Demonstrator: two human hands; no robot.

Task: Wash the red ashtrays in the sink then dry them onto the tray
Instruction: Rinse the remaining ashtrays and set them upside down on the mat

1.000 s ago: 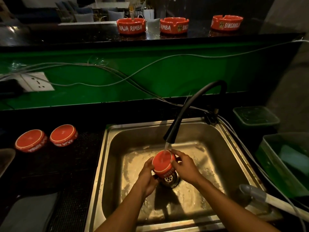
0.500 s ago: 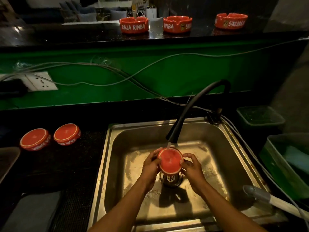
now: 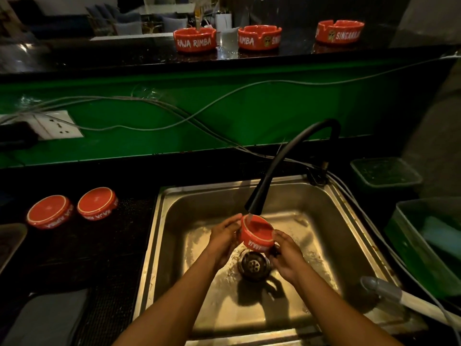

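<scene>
I hold a red ashtray (image 3: 257,232) upside down over the steel sink (image 3: 311,196), right under the black faucet spout (image 3: 254,204) with water running on its base. My left hand (image 3: 224,237) grips its left side and my right hand (image 3: 287,255) grips its lower right edge. Two more red ashtrays (image 3: 50,211) (image 3: 97,203) lie upside down on the dark mat left of the sink. Three red ashtrays (image 3: 195,39) (image 3: 259,37) (image 3: 339,31) stand upright on the raised black counter at the back.
The drain (image 3: 254,265) sits below the held ashtray. A tray edge (image 3: 11,242) shows at far left. Green plastic bins (image 3: 385,172) (image 3: 429,245) stand right of the sink. Cables (image 3: 174,113) run along the green wall by a socket (image 3: 58,124). A grey handle (image 3: 389,292) lies at the sink's right corner.
The ashtray rose closer to the spout and tilted, so its lettered side wall now faces me. Both hands moved with it and kept their hold.
</scene>
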